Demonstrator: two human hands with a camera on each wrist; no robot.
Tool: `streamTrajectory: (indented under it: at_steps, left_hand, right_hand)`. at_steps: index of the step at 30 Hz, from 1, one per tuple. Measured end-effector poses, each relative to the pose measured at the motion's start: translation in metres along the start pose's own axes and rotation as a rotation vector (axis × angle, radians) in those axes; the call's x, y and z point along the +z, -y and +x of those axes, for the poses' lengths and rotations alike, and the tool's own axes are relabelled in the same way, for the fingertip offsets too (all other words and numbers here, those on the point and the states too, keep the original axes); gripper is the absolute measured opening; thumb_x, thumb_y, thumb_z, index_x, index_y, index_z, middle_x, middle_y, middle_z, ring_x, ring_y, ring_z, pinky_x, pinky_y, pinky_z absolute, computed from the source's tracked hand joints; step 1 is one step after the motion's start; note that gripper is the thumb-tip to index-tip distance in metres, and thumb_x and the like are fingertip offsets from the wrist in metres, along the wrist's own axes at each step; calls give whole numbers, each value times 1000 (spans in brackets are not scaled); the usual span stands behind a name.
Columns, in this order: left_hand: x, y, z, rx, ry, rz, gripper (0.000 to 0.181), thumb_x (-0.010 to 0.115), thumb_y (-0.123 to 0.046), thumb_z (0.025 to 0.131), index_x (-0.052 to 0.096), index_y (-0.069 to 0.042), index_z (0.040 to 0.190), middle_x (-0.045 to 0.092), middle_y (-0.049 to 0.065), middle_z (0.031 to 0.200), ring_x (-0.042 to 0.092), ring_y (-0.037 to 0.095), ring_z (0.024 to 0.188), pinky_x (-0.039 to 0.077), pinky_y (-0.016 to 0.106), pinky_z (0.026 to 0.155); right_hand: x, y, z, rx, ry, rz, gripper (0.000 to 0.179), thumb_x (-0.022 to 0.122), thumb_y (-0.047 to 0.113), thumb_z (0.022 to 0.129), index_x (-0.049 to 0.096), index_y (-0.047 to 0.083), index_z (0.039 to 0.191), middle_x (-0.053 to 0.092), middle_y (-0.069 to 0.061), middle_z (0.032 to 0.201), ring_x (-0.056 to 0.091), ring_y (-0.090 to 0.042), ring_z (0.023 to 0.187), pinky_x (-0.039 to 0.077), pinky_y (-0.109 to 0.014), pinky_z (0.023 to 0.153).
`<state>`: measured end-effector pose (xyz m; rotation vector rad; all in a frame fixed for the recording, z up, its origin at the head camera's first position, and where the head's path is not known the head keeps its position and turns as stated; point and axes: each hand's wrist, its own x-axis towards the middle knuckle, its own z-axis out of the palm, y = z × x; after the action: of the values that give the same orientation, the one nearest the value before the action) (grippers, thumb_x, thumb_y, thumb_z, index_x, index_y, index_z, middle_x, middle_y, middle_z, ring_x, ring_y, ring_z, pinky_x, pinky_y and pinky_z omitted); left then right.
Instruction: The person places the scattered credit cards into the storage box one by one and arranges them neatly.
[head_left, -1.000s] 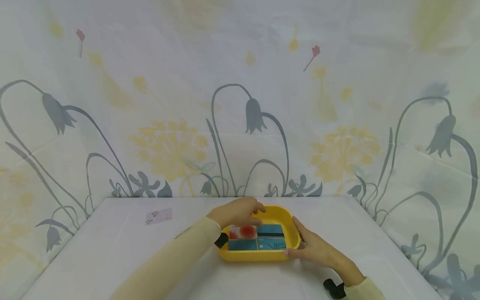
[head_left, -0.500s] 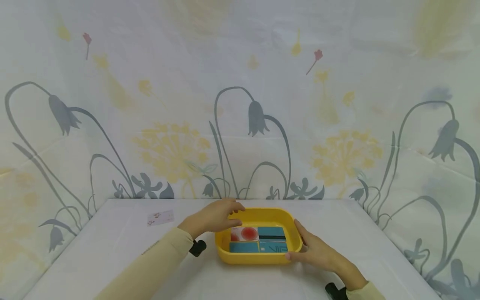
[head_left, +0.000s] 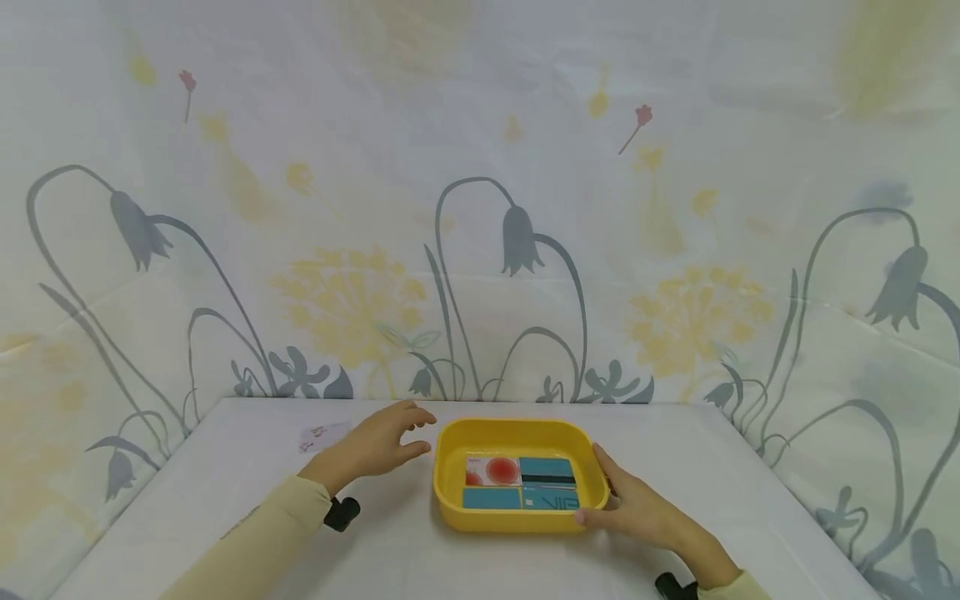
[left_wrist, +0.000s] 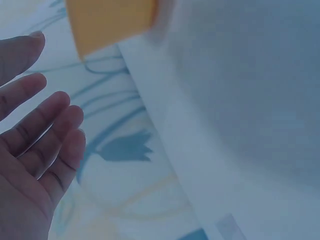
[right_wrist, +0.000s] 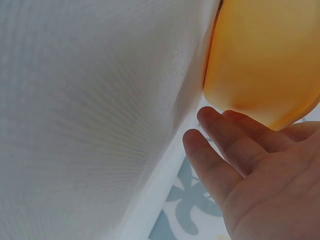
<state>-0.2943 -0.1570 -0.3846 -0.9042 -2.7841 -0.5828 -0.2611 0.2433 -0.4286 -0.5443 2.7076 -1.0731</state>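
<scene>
A yellow plastic tray point(head_left: 517, 522) with raised walls stands on the white table. Inside lie several cards: a white one with a red circle point(head_left: 501, 471), a blue one with a black stripe point(head_left: 546, 468), a plain blue one point(head_left: 491, 498) and a blue VIP card point(head_left: 551, 498). My right hand point(head_left: 637, 504) rests against the tray's right side, thumb at the front corner, fingers fairly straight along the wall. To the left of the tray my left hand point(head_left: 375, 450) hovers with nothing in it, its fingers loosely bent. Beyond that hand a pale pink card point(head_left: 318, 436), partly covered, lies on the table.
The white table point(head_left: 480, 575) ends at the back against a flower-printed cloth backdrop point(head_left: 480, 108). Black wrist cameras sit on the left wrist point(head_left: 342, 514) and the right wrist point(head_left: 675, 586).
My left hand has moved left, from over the tray to beside the pale pink card, partly covering it. My right hand has stayed at the tray's right side. The view has shifted slightly.
</scene>
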Motion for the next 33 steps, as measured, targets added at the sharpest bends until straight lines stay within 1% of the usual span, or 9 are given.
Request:
streamTrajectory:
  at_steps: [3,7,9,14,16,20,23,27,33]
  left_hand:
    - [1,13,-8,-23,-6,2,34,70,-22,87,62,-10,118,57,-1,103,58,21,96,49,39,85]
    - [2,30,-19,-65,-6,1,35,71,-21,86,62,-9,118,57,0,102,57,22,96,48,40,84]
    - [1,38,-24,-87,-1,1,36,72,-20,85,61,-7,118,58,3,102,57,24,97,48,41,84]
    - [-3,63,-36,-116,11,16,40,74,-16,83,60,-2,118,58,10,101,57,29,96,47,43,81]
    - [-5,73,-40,-143,22,17,42,74,-15,82,59,-1,119,58,11,101,57,30,95,47,44,81]
    - [-7,94,-49,-237,59,3,45,75,-14,80,59,-1,119,57,12,102,56,30,95,45,46,84]
    - [-7,108,-53,-287,79,8,46,76,-14,78,60,-2,119,57,11,102,55,29,95,44,47,85]
    - [-13,122,-56,-317,87,4,47,77,-13,76,60,-2,118,57,13,103,54,31,96,43,49,88]
    - [-23,133,-56,-360,116,-20,51,77,-11,73,59,2,119,58,20,107,55,36,100,42,53,90]
  right_hand:
    - [0,-1,0,8,-7,-3,111,73,51,78,7,3,153,26,-21,152,35,-36,134,29,-58,105]
    - [1,-1,0,8,-10,-5,111,72,52,78,7,3,152,25,-22,153,34,-36,135,28,-58,106]
    - [1,-1,0,5,-7,-7,111,72,52,78,7,2,152,24,-22,153,33,-36,135,28,-57,106]
    - [0,-1,1,18,-4,-11,111,72,53,78,7,3,153,25,-21,153,35,-34,135,28,-57,106]
    - [0,-1,1,22,-5,-9,111,72,53,77,8,3,153,25,-20,153,35,-34,135,28,-57,106]
    - [1,-1,0,27,1,-8,111,72,52,78,7,3,153,25,-21,153,35,-35,135,28,-57,106]
    - [1,0,0,27,7,-15,110,71,52,79,6,3,153,23,-21,153,34,-35,135,28,-57,106]
    - [-1,1,0,17,-1,-23,109,71,52,79,7,3,153,23,-20,154,33,-35,135,28,-57,106]
    - [-1,2,0,21,-4,-22,109,71,51,79,7,2,152,22,-21,154,33,-36,136,28,-57,106]
